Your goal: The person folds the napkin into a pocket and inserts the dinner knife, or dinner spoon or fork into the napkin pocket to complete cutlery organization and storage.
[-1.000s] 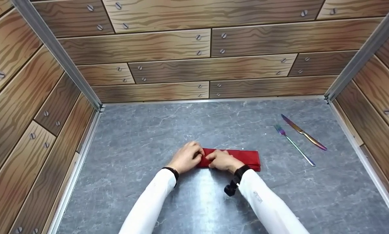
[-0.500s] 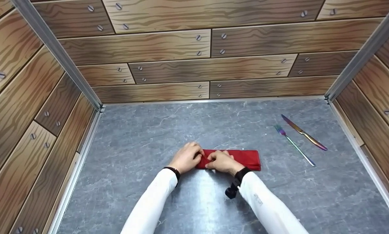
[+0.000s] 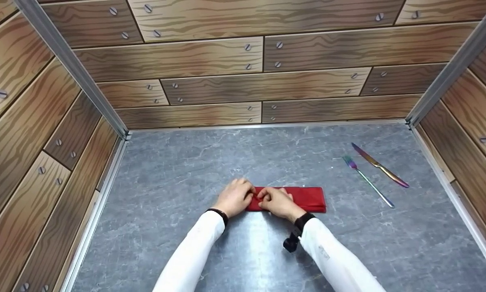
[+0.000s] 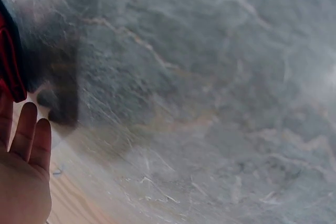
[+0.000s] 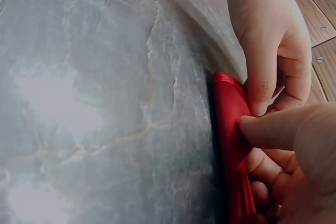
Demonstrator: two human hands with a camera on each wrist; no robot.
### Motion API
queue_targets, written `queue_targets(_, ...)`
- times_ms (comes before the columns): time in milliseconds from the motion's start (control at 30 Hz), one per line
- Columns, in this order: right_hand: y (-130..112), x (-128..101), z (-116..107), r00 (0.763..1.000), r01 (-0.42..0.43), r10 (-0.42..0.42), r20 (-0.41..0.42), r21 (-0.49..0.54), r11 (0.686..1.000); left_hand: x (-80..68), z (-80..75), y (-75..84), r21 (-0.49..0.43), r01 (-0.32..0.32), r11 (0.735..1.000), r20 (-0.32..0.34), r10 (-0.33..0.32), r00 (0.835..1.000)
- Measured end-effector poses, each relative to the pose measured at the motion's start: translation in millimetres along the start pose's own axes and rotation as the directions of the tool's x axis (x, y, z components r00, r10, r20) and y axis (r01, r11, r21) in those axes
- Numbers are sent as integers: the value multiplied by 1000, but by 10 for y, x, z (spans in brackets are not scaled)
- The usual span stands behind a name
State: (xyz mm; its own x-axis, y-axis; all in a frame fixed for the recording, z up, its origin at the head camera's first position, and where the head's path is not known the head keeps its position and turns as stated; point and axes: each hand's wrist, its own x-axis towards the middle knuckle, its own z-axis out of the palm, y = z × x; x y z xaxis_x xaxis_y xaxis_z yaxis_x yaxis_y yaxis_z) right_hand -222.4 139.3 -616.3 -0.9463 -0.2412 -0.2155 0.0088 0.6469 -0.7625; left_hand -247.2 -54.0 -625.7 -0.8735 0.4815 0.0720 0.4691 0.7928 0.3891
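Red napkin (image 3: 304, 198), folded into a long strip, flat on grey desk (image 3: 226, 162). Left hand (image 3: 235, 197) and right hand (image 3: 278, 202) side by side at its left end, fingers curled, pinching the cloth. Fork (image 3: 366, 181) and knife (image 3: 379, 164) well apart to the right.

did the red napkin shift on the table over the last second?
No. The red napkin keeps its place against the fork; both hands pinch its left end.
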Motion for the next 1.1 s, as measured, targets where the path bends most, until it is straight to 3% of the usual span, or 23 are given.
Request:
queue_targets(133, 58, -47, -20, 999, 46, -44, -29, 81, 996, -12, 29, 38, 78, 0, 997, -43, 4, 999)
queue_targets(267, 152, -156, -115, 987, 105, -82, -139, 164, 981, -18, 68, 89, 161, -12, 987, -74, 24, 997)
queue_targets(333, 212, -227, -203, 971, 139, -118, -207, 88, 986, -22, 82, 123, 191, -27, 981, -82, 44, 996)
queue_targets(400, 289, -290, -304, 953, 160, -175, -248, -78, 984, -23, 95, 159, 212, -49, 976, -73, 66, 995)
queue_targets(500, 425, -371, -429, 940, 144, -240, -243, -355, 924, -25, 117, 221, 226, -87, 970, -20, 94, 995)
queue_targets(600, 569, -429, -488, 954, 112, -236, -184, -511, 852, -19, 162, 263, 218, -124, 968, 58, 114, 992)
queue_targets(800, 792, -522, -456, 973, 96, -201, -113, -592, 800, 19, 289, 306, 159, -97, 983, 163, 71, 984)
queue_targets(1100, 909, -536, -391, 977, 110, -199, -74, -625, 773, 62, 356, 297, 101, 14, 995, 226, -37, 974)
